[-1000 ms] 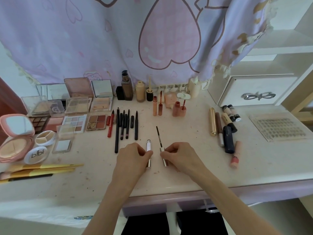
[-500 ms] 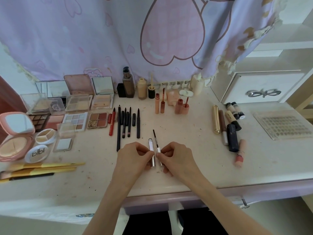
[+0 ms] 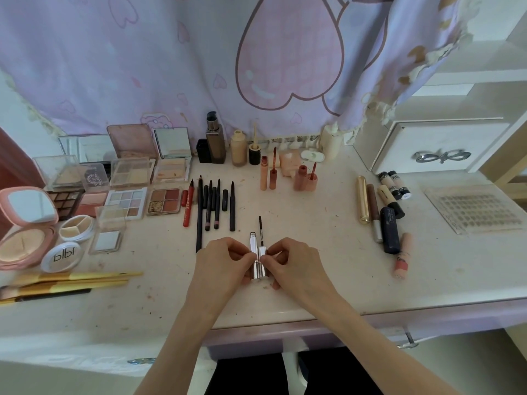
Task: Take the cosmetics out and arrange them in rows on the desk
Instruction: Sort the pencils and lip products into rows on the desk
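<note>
One head-worn view, looking down and forward over the bench

There is a single wide-angle view, taken from the person's head. It faces forward and tilts down, so the bench (image 3: 328,280) fills the middle of the frame, its front edge running across the lower part. Both forearms enter from the bottom, and the left hand (image 3: 222,262) and right hand (image 3: 296,262) sit close to centre. The curtain (image 3: 199,52) hangs across the top. Straight edges bow near the sides of the frame.
</note>
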A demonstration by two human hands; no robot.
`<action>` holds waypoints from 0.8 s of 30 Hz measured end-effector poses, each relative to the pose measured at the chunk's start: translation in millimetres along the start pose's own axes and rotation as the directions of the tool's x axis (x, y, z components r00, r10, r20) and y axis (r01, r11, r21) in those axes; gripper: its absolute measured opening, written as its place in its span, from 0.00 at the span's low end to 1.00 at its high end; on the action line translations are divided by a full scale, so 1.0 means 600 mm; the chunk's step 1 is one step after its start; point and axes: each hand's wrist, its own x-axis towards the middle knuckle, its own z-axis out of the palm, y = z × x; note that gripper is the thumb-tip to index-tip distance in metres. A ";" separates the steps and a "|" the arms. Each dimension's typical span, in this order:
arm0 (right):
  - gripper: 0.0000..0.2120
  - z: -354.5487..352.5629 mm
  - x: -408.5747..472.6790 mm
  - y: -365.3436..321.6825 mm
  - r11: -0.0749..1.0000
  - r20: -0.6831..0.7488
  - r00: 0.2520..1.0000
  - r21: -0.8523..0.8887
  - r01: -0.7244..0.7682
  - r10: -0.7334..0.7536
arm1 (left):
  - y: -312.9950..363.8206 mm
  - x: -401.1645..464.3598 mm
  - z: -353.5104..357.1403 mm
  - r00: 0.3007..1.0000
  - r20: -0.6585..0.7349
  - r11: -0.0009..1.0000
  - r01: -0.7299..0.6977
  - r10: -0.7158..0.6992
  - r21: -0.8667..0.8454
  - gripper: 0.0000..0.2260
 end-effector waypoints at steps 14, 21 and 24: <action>0.02 0.002 0.006 -0.001 0.998 0.027 0.998 -0.029 0.054 -0.053 | -0.008 0.008 -0.005 1.000 -0.016 1.000 -0.020 0.021 0.021 0.04; 0.04 -0.028 0.002 0.013 0.999 -0.023 0.999 -0.013 0.046 -0.046 | 0.005 0.001 -0.007 0.973 -0.072 0.965 -0.206 0.219 0.160 0.12; 0.03 -0.064 -0.009 0.027 0.998 -0.065 0.996 0.003 0.057 -0.057 | 0.026 -0.005 0.012 0.933 -0.071 0.927 -0.337 0.352 0.162 0.13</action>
